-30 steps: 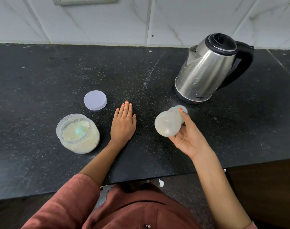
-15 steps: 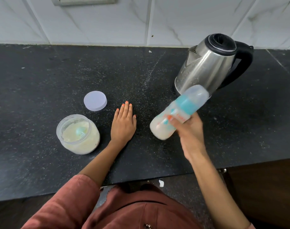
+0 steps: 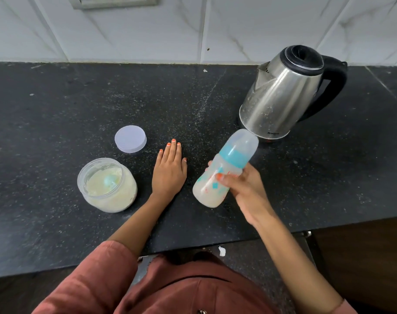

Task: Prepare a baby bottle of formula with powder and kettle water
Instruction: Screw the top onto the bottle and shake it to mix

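Since half a second before, the clear plastic baby bottle with the turquoise collar and domed cap (image 3: 224,169) had dipped a little, its cap now lying lower across the foot of the brushed-steel electric kettle with the black lid and handle (image 3: 283,91); a second before, its base had faced the camera. The right hand (image 3: 245,189) was clenched around the bottle's middle, holding it tilted above the counter, cap up and away, with milky liquid pooled in the lower end. The left hand (image 3: 169,171) lay flat and released, palm down, holding nothing, between the bottle and the open clear jar of pale powder (image 3: 106,184), in which a turquoise scoop (image 3: 109,180) sat. The jar's round lilac lid (image 3: 130,139) lay just behind it, apart from it. Everything sat on a black speckled stone counter (image 3: 57,98), dusted with pale specks, which met a white marbled tile wall (image 3: 215,26) at the back. Its near edge ran just ahead of the person's rust-coloured sleeve (image 3: 91,275). Bare counter stretched wide to the left and behind the hands; to the right the kettle stood close to the bottle.
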The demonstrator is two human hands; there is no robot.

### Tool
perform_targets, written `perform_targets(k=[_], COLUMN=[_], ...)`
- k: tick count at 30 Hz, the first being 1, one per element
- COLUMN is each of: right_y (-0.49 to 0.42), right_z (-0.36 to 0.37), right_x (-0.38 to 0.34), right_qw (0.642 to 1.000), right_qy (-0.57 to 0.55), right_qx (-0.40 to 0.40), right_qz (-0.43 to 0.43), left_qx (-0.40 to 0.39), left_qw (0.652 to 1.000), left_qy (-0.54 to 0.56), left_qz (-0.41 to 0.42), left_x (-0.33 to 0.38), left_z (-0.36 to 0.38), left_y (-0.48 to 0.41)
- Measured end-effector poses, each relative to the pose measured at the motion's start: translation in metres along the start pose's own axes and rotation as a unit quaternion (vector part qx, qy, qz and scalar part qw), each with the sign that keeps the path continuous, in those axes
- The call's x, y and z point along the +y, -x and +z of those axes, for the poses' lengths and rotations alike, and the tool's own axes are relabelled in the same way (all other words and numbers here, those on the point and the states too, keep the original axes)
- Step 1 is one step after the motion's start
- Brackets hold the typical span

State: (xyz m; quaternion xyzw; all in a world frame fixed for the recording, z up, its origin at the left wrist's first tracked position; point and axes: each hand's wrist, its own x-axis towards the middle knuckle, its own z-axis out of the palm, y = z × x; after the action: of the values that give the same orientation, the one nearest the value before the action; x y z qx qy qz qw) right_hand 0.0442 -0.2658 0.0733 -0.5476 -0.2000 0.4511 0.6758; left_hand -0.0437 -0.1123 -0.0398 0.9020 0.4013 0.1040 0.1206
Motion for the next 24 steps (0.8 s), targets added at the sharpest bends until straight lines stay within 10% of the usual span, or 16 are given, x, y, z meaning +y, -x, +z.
perform_targets(k=[5,10,15,21,24], right_y=[-0.019,-0.006,-0.020,-0.005,-0.012], right_z=[-0.004,-0.001,-0.011,-0.004,-0.008], right_x=[-0.016,0.002,-0.009,0.006,-0.005], right_qw=[0.980,0.999,0.982,1.000,0.994], right_qy=[-0.146,0.037,-0.144,0.018,-0.074], right_qx=[0.100,0.009,0.097,0.018,0.071], right_qz=[-0.091,-0.027,-0.079,-0.004,-0.046], left_qx=[0.011,0.005,0.015,0.003,0.014], left_qw=[1.000,1.000,1.000,1.000,1.000], left_qy=[0.005,0.006,0.009,0.003,0.013], left_qz=[0.004,0.003,0.003,0.001,0.002], left_x=[0.000,0.000,0.000,-0.001,-0.001], left_z=[0.000,0.000,0.001,0.001,0.001], left_y=[0.001,0.000,0.001,0.000,0.001])
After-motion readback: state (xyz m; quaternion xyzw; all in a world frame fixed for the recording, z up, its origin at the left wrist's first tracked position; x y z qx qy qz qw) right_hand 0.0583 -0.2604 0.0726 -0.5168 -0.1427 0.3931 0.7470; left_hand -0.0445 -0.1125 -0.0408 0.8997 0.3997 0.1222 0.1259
